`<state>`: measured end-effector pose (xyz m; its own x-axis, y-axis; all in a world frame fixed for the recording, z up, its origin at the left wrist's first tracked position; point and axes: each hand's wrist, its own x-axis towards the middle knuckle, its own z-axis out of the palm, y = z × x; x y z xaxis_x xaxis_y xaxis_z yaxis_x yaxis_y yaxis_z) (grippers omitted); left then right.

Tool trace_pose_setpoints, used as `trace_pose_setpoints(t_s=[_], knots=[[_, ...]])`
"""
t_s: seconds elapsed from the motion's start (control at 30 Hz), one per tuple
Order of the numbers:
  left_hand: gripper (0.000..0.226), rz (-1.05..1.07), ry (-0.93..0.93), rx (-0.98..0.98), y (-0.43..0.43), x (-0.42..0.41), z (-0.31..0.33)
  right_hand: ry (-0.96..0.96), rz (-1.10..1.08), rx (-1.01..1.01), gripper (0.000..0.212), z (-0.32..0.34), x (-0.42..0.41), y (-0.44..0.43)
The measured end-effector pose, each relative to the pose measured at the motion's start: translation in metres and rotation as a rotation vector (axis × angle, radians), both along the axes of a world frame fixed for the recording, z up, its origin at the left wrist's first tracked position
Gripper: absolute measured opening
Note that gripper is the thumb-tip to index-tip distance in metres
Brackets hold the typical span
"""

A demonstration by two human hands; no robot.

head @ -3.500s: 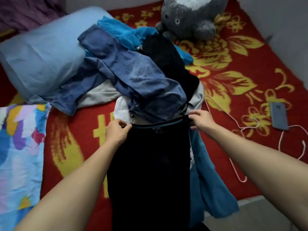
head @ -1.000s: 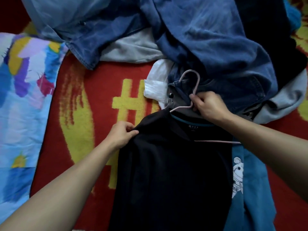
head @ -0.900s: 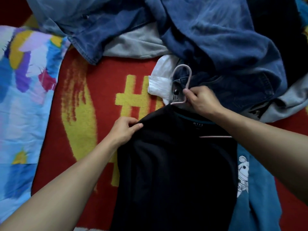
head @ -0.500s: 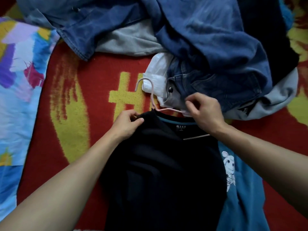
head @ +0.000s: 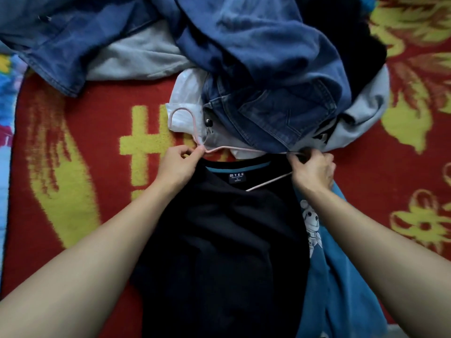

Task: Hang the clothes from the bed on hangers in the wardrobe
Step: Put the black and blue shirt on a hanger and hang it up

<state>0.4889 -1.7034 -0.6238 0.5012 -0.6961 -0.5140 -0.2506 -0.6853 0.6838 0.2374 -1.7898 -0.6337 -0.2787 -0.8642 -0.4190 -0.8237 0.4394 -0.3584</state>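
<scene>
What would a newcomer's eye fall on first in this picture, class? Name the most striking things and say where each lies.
The black T-shirt fills the centre, with a thin pink hanger at its collar. The left hand and right hand grip at either side of the neckline. Behind them lies a heap of blue jeans, all on a red and yellow floral blanket.

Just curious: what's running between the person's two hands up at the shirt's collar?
In the head view, the pink hanger's wire spans from left hand to right hand, above the black shirt's collar.

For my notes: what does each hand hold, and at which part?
Left hand: pink hanger at the hook's base. Right hand: the hanger's right end, at the black T-shirt shoulder.
</scene>
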Motion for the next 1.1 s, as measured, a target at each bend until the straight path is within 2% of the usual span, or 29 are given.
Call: trace_pose_setpoints(t_s=[0.13,0.23,0.3,0.37,0.4,0.43,0.47,0.5,0.57,0.6,0.63,0.7,0.8,0.93,1.03,1.1], knots=[[0.046,0.031,-0.081,0.046,-0.004,0.005,0.001,-0.085,0.009,-0.045,0.042,0.003,0.011,0.007],[0.043,0.093,-0.056,0.088,0.004,0.020,-0.001,-0.239,-0.049,-0.066,0.030,0.010,0.022,0.014],[0.039,0.145,-0.016,0.096,0.017,0.033,-0.003,-0.553,-0.322,-0.027,0.023,0.016,0.025,0.008],[0.040,0.187,0.033,0.077,0.031,0.044,-0.004,-0.902,-0.586,0.138,0.021,0.021,0.028,0.003],[0.036,0.203,0.056,0.065,0.037,0.048,-0.004,-0.998,-0.614,0.251,0.019,0.025,0.030,0.003],[0.032,0.221,0.079,0.061,0.040,0.051,-0.003,-1.008,-0.543,0.357,0.014,0.025,0.034,0.004],[0.027,0.245,0.105,0.055,0.041,0.053,-0.002,-0.944,-0.384,0.430,0.009,0.024,0.039,0.006],[0.024,0.271,0.132,0.047,0.041,0.054,-0.002,-0.802,-0.179,0.443,0.015,0.019,0.044,0.011],[0.023,0.295,0.168,0.033,0.041,0.055,-0.002,-0.368,0.248,0.373,0.043,0.008,0.051,0.018],[0.022,0.292,0.173,0.023,0.041,0.054,-0.001,-0.135,0.402,0.316,0.050,0.006,0.056,0.021],[0.021,0.287,0.168,0.013,0.041,0.054,0.000,0.030,0.506,0.250,0.050,0.006,0.060,0.022],[0.018,0.290,0.133,0.002,0.043,0.054,0.002,0.140,0.583,0.166,0.038,0.005,0.062,0.019],[0.016,0.299,0.037,0.006,0.046,0.058,0.008,0.152,0.501,0.134,0.030,0.007,0.040,0.010],[0.014,0.097,-0.059,0.031,0.043,0.045,0.013,-0.138,0.051,0.138,0.018,0.024,-0.013,-0.017],[0.019,-0.049,-0.061,0.032,0.036,0.023,0.009,-0.311,0.075,0.021,0.008,0.039,-0.008,-0.030],[0.020,-0.122,-0.087,0.023,0.032,0.014,0.008,-0.440,0.156,0.020,0.009,0.049,0.006,-0.034]])
